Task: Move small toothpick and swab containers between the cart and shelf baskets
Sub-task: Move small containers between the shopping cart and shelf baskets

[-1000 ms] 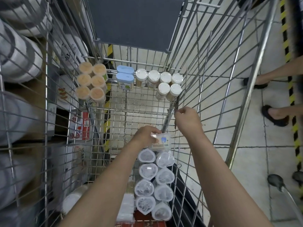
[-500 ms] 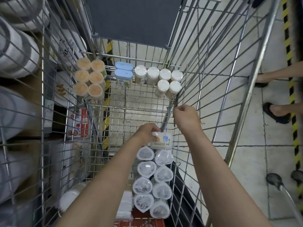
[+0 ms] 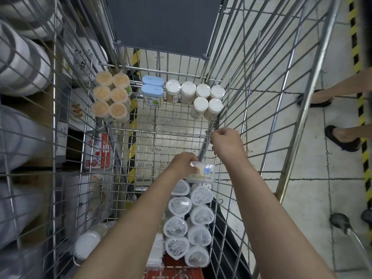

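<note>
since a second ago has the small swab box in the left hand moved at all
Cannot tell. The swab box sits in the left hand just above the top of the heart-shaped packs, as it did before; the small shift in frame matches the camera's own drift.

We see two bare forearms, no sleeves, no watch; left hand [image 3: 184,165] and right hand [image 3: 226,142] wear no gloves or rings.

We see orange-topped tubs [image 3: 111,93] left of the pale blue boxes [image 3: 152,91], white-lidded jars [image 3: 196,95] to their right, yellow-black floor stripes [image 3: 356,47].
</note>
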The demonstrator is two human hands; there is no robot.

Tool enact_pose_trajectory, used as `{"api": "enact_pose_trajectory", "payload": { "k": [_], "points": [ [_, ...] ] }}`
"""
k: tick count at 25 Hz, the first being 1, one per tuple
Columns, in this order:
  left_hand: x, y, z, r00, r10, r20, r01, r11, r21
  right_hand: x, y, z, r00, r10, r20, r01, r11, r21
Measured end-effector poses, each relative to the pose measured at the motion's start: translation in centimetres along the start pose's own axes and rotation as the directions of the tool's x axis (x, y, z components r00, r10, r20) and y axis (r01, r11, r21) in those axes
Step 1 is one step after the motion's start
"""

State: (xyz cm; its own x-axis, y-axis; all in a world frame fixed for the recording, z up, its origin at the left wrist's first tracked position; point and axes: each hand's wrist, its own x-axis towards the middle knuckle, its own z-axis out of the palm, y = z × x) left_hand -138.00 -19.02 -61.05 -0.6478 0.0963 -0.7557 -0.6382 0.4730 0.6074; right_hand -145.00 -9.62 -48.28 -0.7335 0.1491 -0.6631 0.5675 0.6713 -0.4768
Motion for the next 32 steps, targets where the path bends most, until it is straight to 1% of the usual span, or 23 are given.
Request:
{"api": "enact_pose_trajectory", "payload": {
  "k": [4, 8, 11, 13, 15, 17, 19, 21, 24, 26, 28, 30, 32],
  "points": [
    [0.3, -0.3, -0.2, 0.999, -0.026, 0.039, 0.027, 0.999, -0.046, 0.3, 0.2, 0.3, 1.0, -0.015, -0.006, 0.015, 1.0, 0.002],
    [0.0, -0.5, -1.2, 1.0, -0.008, 0.011, 0.009, 0.994, -0.107, 0.4, 0.2, 0.4, 1.0, -0.029, 0.004, 0.029, 0.999, -0.013],
    [-1.9, -0.5, -3.1, 0.996, -0.03, -0.083, 0.017, 0.988, -0.152, -0.3, 0.1, 0.3, 0.998, -0.064, 0.027, 0.066, 0.995, -0.075],
    [-4.7, -0.4, -4.9, 0.983, -0.056, -0.178, 0.025, 0.985, -0.173, -1.6, -0.2, 0.2, 0.99, -0.122, 0.071, 0.132, 0.98, -0.147],
    [-9.1, 0.0, -6.9, 0.968, -0.06, -0.243, 0.034, 0.993, -0.109, -3.8, -0.3, -0.2, 0.975, -0.181, 0.128, 0.204, 0.957, -0.206],
    [-14.3, 0.5, -8.3, 0.96, -0.048, -0.276, 0.051, 0.999, 0.001, -7.0, -0.2, -0.9, 0.955, -0.246, 0.164, 0.282, 0.923, -0.262],
    [-20.2, 1.2, -9.2, 0.947, -0.022, -0.321, 0.066, 0.99, 0.127, -11.4, 0.4, -2.1, 0.925, -0.33, 0.19, 0.377, 0.862, -0.338],
    [-25.9, 2.2, -9.3, 0.928, 0.056, -0.368, 0.037, 0.97, 0.24, -16.0, 1.5, -3.6, 0.893, -0.391, 0.223, 0.45, 0.797, -0.403],
    [-34.2, 4.0, -8.0, 0.889, 0.149, -0.433, -0.016, 0.955, 0.297, -22.6, 3.5, -5.8, 0.847, -0.452, 0.281, 0.532, 0.715, -0.454],
    [-38.8, 4.7, -6.4, 0.869, 0.177, -0.462, -0.037, 0.954, 0.296, -26.2, 4.5, -7.2, 0.806, -0.51, 0.3, 0.591, 0.667, -0.454],
    [-42.7, 4.8, -4.2, 0.844, 0.176, -0.507, -0.037, 0.962, 0.272, -29.0, 5.2, -8.2, 0.763, -0.56, 0.324, 0.645, 0.619, -0.449],
    [-46.5, 4.6, -1.5, 0.801, 0.141, -0.582, -0.019, 0.977, 0.21, -31.6, 6.1, -9.0, 0.698, -0.608, 0.38, 0.714, 0.546, -0.438],
    [-49.9, 4.1, 1.6, 0.747, 0.073, -0.661, -0.011, 0.995, 0.098, -33.3, 7.2, -9.6, 0.613, -0.648, 0.453, 0.788, 0.457, -0.412]
  ]
}}
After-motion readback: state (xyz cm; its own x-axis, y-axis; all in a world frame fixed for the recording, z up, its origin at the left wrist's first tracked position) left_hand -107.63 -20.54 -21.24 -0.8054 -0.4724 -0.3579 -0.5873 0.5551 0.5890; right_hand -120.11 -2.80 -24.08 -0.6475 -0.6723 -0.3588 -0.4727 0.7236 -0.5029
